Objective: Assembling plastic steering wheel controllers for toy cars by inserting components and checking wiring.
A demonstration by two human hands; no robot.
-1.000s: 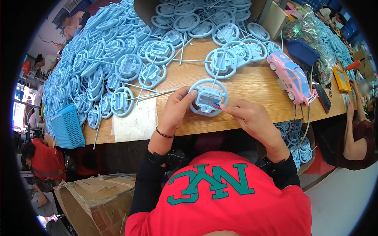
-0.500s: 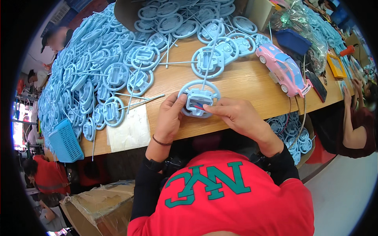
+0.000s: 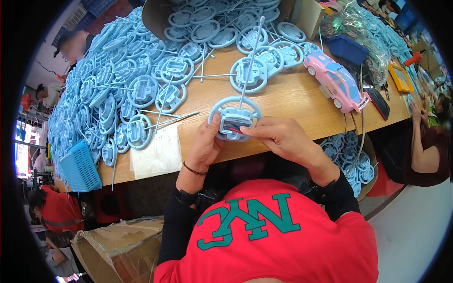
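Observation:
My left hand [image 3: 206, 144] grips the left rim of a light blue toy steering wheel [image 3: 237, 113], its thumb on the near side. The wheel is tilted toward me over the table's front edge, with a thin rod pointing away from its far side. An open rectangular recess shows in its hub. My right hand [image 3: 281, 137] pinches at the recess's right side, where a thin red piece [image 3: 234, 130], wire-like, shows at the fingertips. Those fingertips hide part of the recess. Just beyond the held wheel lies another blue steering wheel [image 3: 248, 75] with a rod.
A large heap of blue steering wheels [image 3: 101, 85] covers the left of the table [image 3: 198, 101]. A blue basket [image 3: 81, 166] stands at its edge, near a white sheet [image 3: 156, 153]. At right are a pink toy car [image 3: 336, 81], a dark blue bin [image 3: 348, 49] and a co-worker's arm [image 3: 419, 146].
The held wheel has shifted slightly left and is tilted a little differently. My right fingertips remain at the recess; the blue bit seen beside the red piece no longer shows clearly.

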